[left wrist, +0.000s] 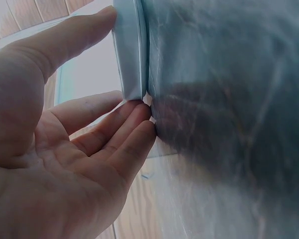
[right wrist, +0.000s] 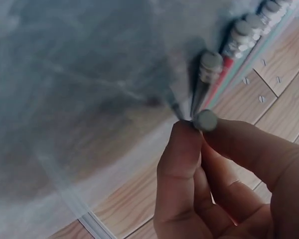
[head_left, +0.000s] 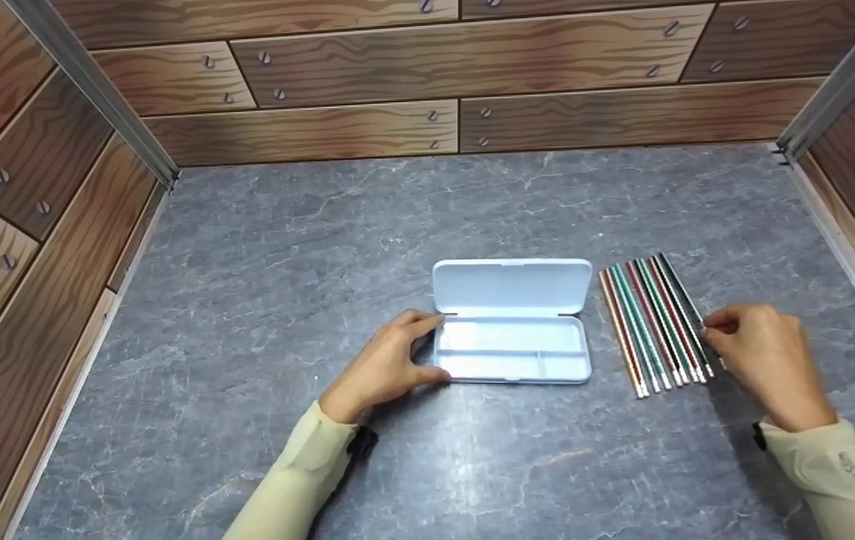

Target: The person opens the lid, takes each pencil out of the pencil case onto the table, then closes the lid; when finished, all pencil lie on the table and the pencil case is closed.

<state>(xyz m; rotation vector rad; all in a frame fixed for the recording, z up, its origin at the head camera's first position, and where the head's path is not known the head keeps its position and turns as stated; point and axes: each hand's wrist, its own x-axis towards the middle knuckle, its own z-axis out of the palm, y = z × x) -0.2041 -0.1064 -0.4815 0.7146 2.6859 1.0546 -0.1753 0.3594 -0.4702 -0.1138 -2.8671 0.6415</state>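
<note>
While the left hand [head_left: 386,367] spans the left end of the open case [head_left: 511,351] with thumb and fingers spread wide, the right hand [head_left: 761,352] pinches the outermost black pencil in the row of pencils [head_left: 656,322] lying just right of the case on the grey marbled table [head_left: 285,247]. Smooth pale-blue plastic forms the rounded case, lid tipped back.

From the left wrist, straight fingers [left wrist: 127,124] and thumb touch the case's corner [left wrist: 131,55].

From the right wrist, thumb and forefinger [right wrist: 182,149] narrowly pinch one pencil's [right wrist: 205,120] metal-capped end; other capped ends [right wrist: 244,35] lie beside it.
</note>
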